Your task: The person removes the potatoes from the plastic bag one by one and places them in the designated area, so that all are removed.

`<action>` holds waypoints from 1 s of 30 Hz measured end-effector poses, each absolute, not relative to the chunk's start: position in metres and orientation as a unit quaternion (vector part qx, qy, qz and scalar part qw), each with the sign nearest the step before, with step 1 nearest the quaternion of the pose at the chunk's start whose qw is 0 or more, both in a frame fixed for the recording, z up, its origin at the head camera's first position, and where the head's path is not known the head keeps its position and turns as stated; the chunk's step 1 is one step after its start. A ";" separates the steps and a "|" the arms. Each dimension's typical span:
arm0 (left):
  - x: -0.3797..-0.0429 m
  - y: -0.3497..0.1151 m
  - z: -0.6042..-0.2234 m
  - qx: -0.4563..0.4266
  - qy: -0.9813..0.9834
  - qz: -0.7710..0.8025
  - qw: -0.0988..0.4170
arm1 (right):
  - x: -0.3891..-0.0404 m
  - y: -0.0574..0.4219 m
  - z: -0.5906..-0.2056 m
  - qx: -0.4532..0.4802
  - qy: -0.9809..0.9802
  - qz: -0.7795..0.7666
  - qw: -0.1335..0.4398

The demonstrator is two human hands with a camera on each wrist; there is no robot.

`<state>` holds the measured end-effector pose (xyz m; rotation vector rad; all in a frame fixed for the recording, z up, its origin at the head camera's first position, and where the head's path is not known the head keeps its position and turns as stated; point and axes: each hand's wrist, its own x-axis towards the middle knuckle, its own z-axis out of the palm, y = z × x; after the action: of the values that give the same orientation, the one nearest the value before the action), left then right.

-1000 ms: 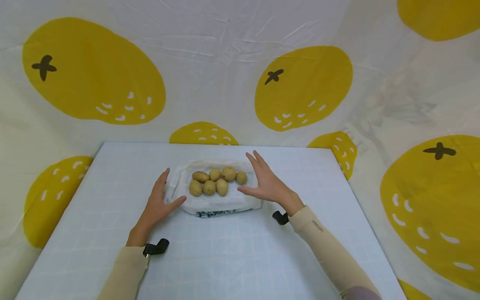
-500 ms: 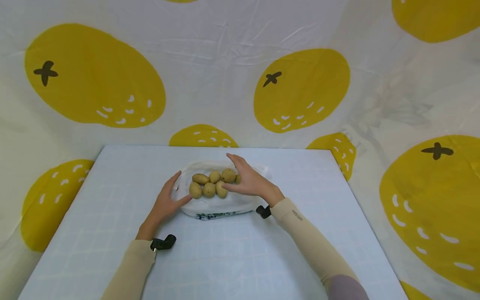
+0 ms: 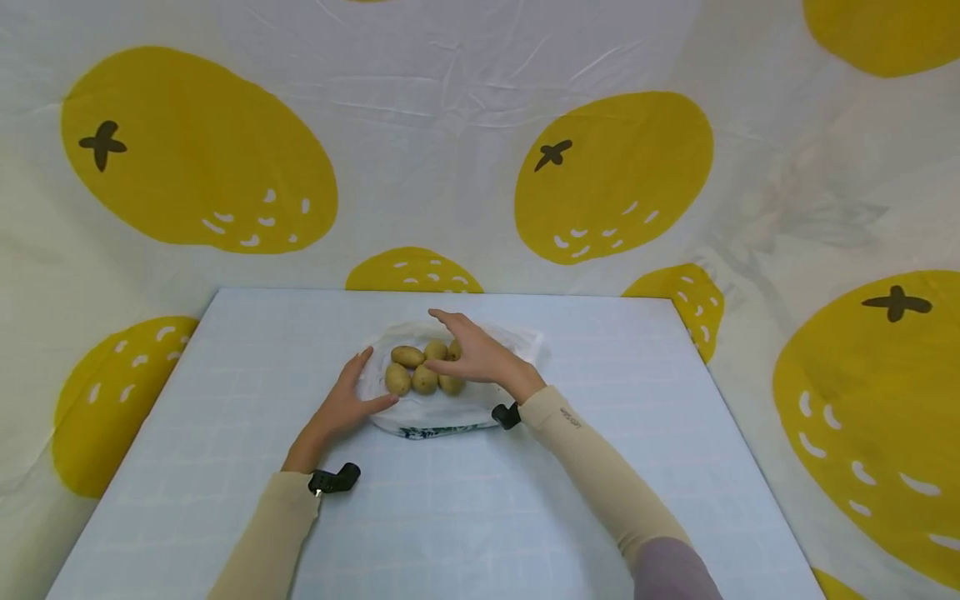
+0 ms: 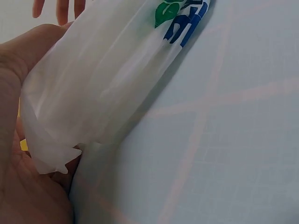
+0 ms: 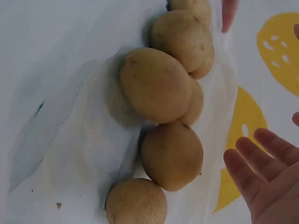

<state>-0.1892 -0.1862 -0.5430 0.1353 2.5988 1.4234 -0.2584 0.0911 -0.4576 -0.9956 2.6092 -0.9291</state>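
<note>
Several light brown potatoes (image 3: 397,379) lie in two rows on a white plastic bag (image 3: 450,410) with green and blue print along its near side. My left hand (image 3: 347,408) stands at the bag's left end, thumb and fingers spread. In the left wrist view, the bag (image 4: 93,84) covers part of that hand (image 4: 32,186). Over the right part of the rows reaches my right hand (image 3: 483,357), fingers extended, hiding some potatoes in the head view. The right wrist view has the potatoes (image 5: 155,85) bunched beside the spread fingers (image 5: 252,163) of this hand.
A pale blue checked cloth covers the table (image 3: 480,517). Behind it hangs a white curtain (image 3: 420,167) printed with large yellow fruit. Each wrist wears a black camera, one on the left (image 3: 335,478) and one on the right (image 3: 507,415).
My right hand has moved left from the bag's right end to over the potatoes. My left hand has come slightly right, closer to the potatoes. The potatoes keep their arrangement.
</note>
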 end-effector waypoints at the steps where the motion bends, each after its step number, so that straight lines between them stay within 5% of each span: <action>1: -0.189 -0.186 -0.542 0.047 0.874 0.475 0.090 | -0.259 0.088 -0.458 -0.341 0.879 -0.317 0.101; 30: -0.185 -0.185 -0.551 0.098 0.865 0.484 0.085 | -0.278 0.055 -0.489 -0.369 0.878 -0.285 0.106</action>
<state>-0.1846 -0.1849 -0.5514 0.2911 2.5814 1.4440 -0.2780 0.0549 -0.4894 -1.0879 2.5874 -0.8408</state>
